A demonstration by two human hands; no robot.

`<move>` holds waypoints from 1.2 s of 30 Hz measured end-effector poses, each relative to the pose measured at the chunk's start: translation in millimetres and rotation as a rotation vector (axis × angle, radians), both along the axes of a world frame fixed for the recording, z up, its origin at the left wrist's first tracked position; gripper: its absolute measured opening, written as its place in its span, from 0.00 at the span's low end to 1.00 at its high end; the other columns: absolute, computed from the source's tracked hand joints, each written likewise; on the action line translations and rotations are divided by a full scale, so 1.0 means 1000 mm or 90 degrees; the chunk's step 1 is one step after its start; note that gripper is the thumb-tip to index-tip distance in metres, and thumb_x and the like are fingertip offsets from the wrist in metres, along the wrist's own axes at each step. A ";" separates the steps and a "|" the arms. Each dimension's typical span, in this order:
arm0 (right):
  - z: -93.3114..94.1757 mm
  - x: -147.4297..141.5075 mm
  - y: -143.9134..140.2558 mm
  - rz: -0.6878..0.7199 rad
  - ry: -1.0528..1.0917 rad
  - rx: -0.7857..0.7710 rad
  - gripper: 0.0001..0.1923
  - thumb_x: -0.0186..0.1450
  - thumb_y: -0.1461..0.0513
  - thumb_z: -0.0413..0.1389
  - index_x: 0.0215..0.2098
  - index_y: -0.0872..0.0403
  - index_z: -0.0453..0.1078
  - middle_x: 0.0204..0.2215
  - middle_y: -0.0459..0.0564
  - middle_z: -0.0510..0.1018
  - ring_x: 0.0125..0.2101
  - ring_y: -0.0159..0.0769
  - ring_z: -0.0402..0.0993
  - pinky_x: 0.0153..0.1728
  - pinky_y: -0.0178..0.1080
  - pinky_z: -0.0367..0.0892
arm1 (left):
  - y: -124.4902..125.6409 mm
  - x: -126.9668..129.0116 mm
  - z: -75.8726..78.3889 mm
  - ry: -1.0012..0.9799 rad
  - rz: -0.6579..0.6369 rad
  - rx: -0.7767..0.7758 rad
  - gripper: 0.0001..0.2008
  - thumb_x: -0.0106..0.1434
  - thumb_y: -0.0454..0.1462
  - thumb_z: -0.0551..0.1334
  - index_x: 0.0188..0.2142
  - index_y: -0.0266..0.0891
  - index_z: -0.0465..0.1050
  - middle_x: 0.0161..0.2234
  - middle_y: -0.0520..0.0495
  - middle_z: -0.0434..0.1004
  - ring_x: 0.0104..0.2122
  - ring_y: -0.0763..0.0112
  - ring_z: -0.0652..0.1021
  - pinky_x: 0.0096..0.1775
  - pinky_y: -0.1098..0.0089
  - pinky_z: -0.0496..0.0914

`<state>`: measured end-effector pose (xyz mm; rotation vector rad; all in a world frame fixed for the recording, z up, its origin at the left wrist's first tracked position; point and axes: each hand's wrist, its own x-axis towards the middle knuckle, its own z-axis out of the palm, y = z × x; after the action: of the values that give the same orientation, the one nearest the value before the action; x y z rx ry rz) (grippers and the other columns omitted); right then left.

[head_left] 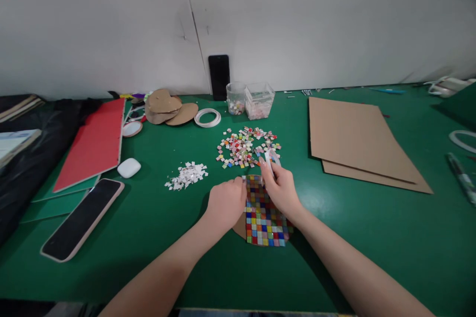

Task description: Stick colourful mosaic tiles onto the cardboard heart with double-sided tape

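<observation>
A round cardboard piece [240, 226] lies in front of me, largely covered by rows of colourful mosaic tiles [266, 225]. A strip along its left side is bare cardboard. My right hand [280, 188] grips a roll of white tape [272, 157] above the tiles' far right edge. At the far left edge of the tiles, my left hand [227, 203] is closed, its fingertips pinched together; what they hold is hidden. Just beyond the hands spreads a pile of loose coloured tiles [241, 147]. White backing scraps [187, 176] are heaped to the left.
At the back stand a clear cup [236, 99], a clear square container [259, 101] and an upright phone [219, 77]. Cardboard sheets [349, 133] lie right. Leftward are another phone [84, 218], a white case [129, 168], a red board [96, 141], cardboard cutouts [163, 104] and a tape roll [207, 124].
</observation>
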<state>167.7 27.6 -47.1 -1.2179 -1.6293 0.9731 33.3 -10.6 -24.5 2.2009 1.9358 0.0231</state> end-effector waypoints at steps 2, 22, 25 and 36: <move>0.000 0.000 0.000 0.004 -0.006 -0.001 0.20 0.66 0.55 0.44 0.18 0.52 0.52 0.14 0.41 0.54 0.16 0.28 0.49 0.18 0.35 0.45 | -0.001 0.002 -0.002 0.013 0.009 0.009 0.17 0.66 0.35 0.42 0.31 0.34 0.67 0.23 0.45 0.73 0.23 0.63 0.75 0.21 0.70 0.64; 0.002 0.000 -0.001 0.016 -0.010 -0.011 0.21 0.66 0.52 0.43 0.18 0.51 0.51 0.14 0.40 0.53 0.15 0.28 0.48 0.18 0.35 0.44 | 0.009 -0.023 -0.004 -0.037 0.024 0.095 0.17 0.63 0.36 0.45 0.22 0.38 0.63 0.16 0.51 0.62 0.15 0.74 0.64 0.17 0.73 0.49; 0.003 0.000 -0.001 0.004 0.009 -0.016 0.21 0.65 0.53 0.44 0.18 0.51 0.51 0.14 0.40 0.53 0.15 0.28 0.48 0.18 0.35 0.44 | 0.009 -0.019 -0.010 -0.039 -0.006 0.091 0.15 0.62 0.35 0.46 0.21 0.38 0.63 0.16 0.51 0.63 0.16 0.73 0.65 0.18 0.72 0.49; 0.004 0.007 0.004 -0.116 0.130 -0.026 0.20 0.66 0.53 0.44 0.18 0.51 0.54 0.14 0.41 0.57 0.15 0.28 0.52 0.17 0.34 0.50 | 0.011 -0.023 -0.007 -0.263 0.065 0.067 0.21 0.65 0.43 0.43 0.17 0.41 0.51 0.13 0.56 0.48 0.12 0.77 0.54 0.16 0.72 0.46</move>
<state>174.8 31.7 -42.8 -1.2283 -1.3221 0.9846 10.2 0.6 -31.6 1.9574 1.8392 0.5593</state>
